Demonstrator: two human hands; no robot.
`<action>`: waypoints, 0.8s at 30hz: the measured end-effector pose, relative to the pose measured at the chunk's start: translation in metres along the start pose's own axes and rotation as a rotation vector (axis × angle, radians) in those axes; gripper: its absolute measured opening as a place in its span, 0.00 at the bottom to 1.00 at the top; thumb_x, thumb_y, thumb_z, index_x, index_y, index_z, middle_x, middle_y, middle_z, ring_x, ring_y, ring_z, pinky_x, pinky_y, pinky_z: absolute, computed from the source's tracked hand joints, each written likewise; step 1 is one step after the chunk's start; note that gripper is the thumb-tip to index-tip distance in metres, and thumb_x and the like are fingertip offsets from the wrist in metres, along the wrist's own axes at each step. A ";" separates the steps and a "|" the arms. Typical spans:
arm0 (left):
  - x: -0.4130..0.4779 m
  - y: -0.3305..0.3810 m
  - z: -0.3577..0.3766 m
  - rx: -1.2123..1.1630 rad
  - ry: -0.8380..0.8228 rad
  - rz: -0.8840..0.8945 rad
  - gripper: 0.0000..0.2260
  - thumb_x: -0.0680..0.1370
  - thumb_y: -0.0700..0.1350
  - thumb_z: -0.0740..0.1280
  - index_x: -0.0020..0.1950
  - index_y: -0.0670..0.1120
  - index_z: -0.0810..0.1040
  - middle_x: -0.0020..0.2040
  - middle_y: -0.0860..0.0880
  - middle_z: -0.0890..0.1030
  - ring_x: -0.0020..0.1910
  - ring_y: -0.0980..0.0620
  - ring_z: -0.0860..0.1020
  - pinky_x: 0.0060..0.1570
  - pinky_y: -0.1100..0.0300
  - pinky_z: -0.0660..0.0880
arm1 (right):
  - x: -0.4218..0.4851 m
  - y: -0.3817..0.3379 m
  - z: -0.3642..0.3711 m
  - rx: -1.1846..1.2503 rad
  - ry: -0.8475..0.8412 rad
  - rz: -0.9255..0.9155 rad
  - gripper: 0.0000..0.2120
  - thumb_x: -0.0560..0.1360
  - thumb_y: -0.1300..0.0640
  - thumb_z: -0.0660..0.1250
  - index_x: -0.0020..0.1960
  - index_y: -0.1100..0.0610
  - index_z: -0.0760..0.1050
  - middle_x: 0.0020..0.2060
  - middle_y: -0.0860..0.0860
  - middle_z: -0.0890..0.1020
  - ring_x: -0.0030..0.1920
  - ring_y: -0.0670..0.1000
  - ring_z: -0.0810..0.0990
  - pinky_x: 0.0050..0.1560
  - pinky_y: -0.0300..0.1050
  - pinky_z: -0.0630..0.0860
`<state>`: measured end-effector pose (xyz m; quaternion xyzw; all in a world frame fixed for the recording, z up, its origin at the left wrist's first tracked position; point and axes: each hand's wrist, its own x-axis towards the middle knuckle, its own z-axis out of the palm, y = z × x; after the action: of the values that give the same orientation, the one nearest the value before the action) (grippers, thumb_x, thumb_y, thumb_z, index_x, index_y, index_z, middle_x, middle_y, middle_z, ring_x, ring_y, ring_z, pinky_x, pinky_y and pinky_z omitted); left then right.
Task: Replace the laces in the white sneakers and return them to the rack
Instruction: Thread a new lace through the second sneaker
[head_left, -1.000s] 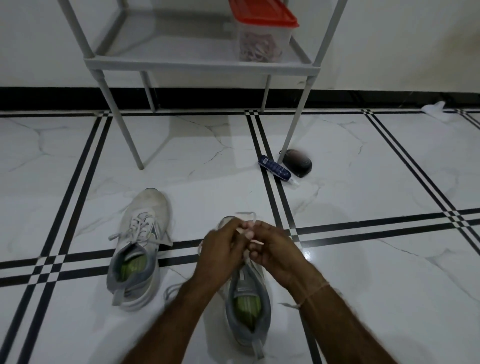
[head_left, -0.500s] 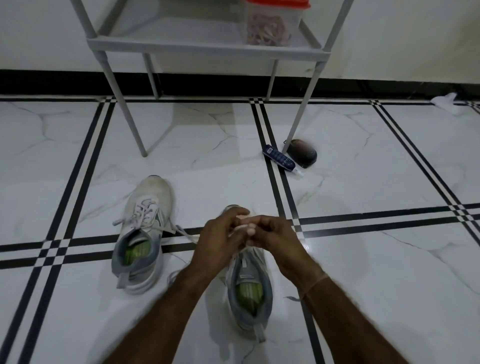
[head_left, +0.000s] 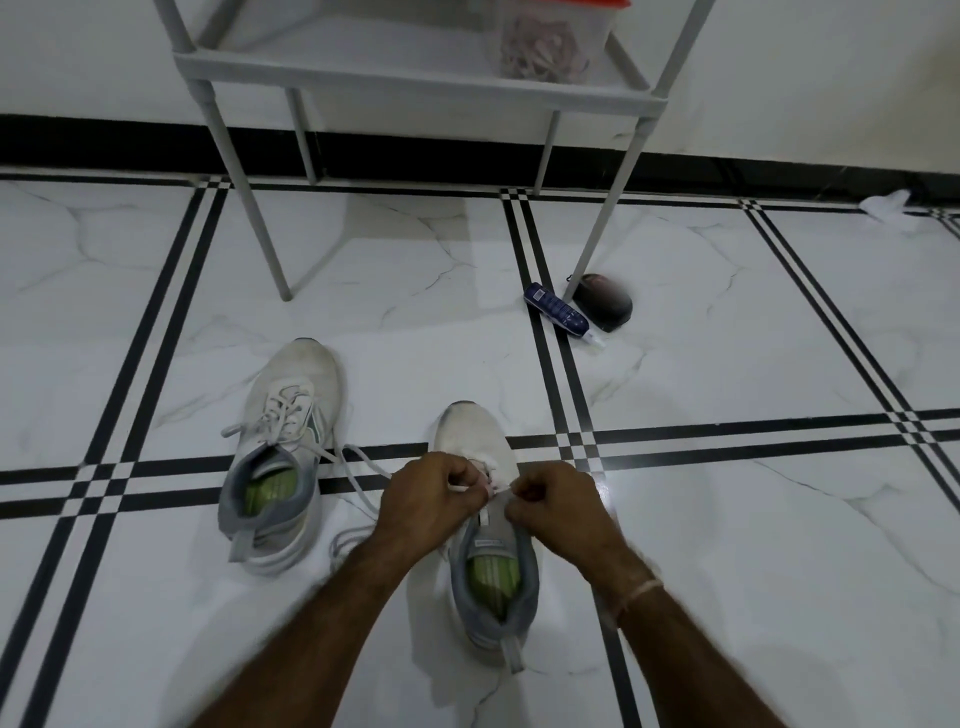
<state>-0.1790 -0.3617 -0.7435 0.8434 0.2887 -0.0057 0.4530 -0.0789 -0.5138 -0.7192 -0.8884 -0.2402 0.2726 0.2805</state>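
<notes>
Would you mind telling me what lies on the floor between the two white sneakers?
In the head view, loose white lace trails over the tiles between the left sneaker and the right sneaker.

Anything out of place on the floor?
Minor clutter only: a blue tube lies on its side beside a dark rounded object at the rack leg, a crumpled white scrap sits by the far wall, and loose lace trails beside the left sneaker.

Your left hand (head_left: 434, 501) and right hand (head_left: 556, 506) pinch a white lace (head_left: 491, 487) over the near sneaker (head_left: 485, 519) on the marble floor (head_left: 727, 545). The other sneaker (head_left: 283, 452) lies to its left, laced, below the grey rack (head_left: 415, 85).
</notes>
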 end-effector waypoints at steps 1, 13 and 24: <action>0.000 0.002 0.001 0.034 0.001 -0.008 0.06 0.74 0.57 0.74 0.44 0.56 0.86 0.43 0.61 0.85 0.46 0.63 0.81 0.48 0.59 0.78 | 0.000 0.003 0.000 0.045 0.004 0.015 0.06 0.74 0.58 0.74 0.49 0.57 0.86 0.42 0.50 0.86 0.44 0.48 0.83 0.47 0.40 0.80; -0.006 0.009 0.009 0.093 0.071 -0.059 0.05 0.72 0.58 0.74 0.45 0.59 0.87 0.41 0.60 0.85 0.42 0.61 0.81 0.43 0.63 0.75 | 0.001 0.024 0.008 0.477 -0.112 0.129 0.07 0.79 0.63 0.69 0.49 0.57 0.86 0.44 0.54 0.87 0.47 0.55 0.86 0.42 0.39 0.82; -0.008 0.011 0.016 0.138 0.192 -0.075 0.07 0.73 0.56 0.72 0.45 0.55 0.86 0.42 0.57 0.85 0.44 0.57 0.80 0.43 0.64 0.70 | 0.001 0.025 0.012 0.541 -0.097 0.124 0.07 0.78 0.64 0.69 0.51 0.62 0.86 0.44 0.57 0.87 0.49 0.58 0.86 0.44 0.44 0.83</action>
<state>-0.1766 -0.3825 -0.7424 0.8579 0.3611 0.0385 0.3635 -0.0786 -0.5270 -0.7436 -0.7800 -0.1172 0.3858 0.4786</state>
